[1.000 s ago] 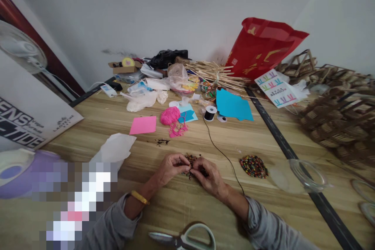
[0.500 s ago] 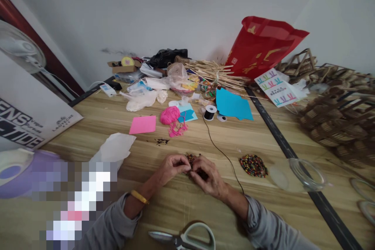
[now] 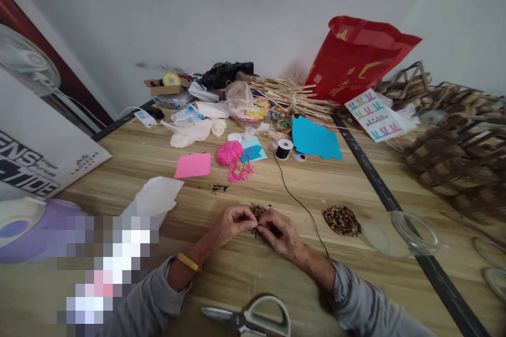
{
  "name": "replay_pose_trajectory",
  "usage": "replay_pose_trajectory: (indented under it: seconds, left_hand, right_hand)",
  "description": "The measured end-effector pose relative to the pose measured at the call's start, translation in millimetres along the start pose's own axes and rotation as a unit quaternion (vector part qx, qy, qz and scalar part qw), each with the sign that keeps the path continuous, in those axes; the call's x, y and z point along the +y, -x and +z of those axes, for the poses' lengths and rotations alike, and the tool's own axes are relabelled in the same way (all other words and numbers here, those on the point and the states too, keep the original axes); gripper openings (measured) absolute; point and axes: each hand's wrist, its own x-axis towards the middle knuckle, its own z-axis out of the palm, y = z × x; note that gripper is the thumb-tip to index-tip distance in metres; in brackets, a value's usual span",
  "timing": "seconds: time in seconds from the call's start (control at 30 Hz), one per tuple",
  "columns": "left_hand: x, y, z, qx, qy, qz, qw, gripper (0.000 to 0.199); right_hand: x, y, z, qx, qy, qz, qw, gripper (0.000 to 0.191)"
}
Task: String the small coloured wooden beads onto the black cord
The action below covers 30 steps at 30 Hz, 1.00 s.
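My left hand (image 3: 236, 222) and my right hand (image 3: 281, 233) meet fingertip to fingertip over a small pile of dark, multicoloured beads (image 3: 258, 211). Both are closed in a pinch. What sits between the fingertips is too small to make out. Right of my hands lies a coil of strung coloured beads (image 3: 342, 221). A black cord (image 3: 297, 197) runs from a white-ended spool (image 3: 283, 149) down past my right hand to the forearm. Scissors with pale handles (image 3: 253, 318) lie near the front edge, below my hands.
A ball of pink yarn (image 3: 230, 154), a pink paper (image 3: 193, 165) and a blue sheet (image 3: 316, 138) lie beyond my hands. Clear tubing (image 3: 415, 233) and woven baskets (image 3: 446, 163) are at right. A red bag (image 3: 361, 60) stands at the back. A white box (image 3: 43, 142) is at left.
My right fingers have closed in toward the left fingertips, and the two pinches now touch. The beads, spool and scissors stay in place.
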Motion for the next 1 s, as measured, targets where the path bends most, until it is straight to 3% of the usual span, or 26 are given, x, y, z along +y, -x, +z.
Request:
replay_pose_trajectory:
  seconds: [0.3, 0.47, 0.73, 0.83, 1.0]
  left_hand:
    - [-4.2, 0.9, -0.5, 0.028, -0.075, 0.029, 0.996, 0.016]
    - [3.0, 2.7, -7.5, 0.053, -0.175, 0.086, 0.979, 0.012]
    - [9.8, 7.7, -32.7, -0.052, -0.311, 0.071, 0.947, 0.007]
    - [7.7, 8.5, -33.8, -0.085, -0.363, 0.065, 0.926, 0.012]
    - [4.9, 7.6, -31.0, -0.091, -0.393, 0.081, 0.911, 0.012]
  right_hand:
    - [1.7, -2.2, -0.9, -0.009, 0.021, 0.012, 1.000, 0.009]
    - [3.3, -2.0, -1.9, 0.001, 0.043, 0.020, 0.999, 0.011]
    - [7.1, -1.1, 0.8, 0.019, 0.029, 0.032, 0.999, 0.007]
    - [7.6, -1.0, 0.3, 0.012, 0.035, 0.033, 0.999, 0.009]
    - [6.4, -1.8, -1.0, 0.002, 0.044, 0.029, 0.999, 0.011]
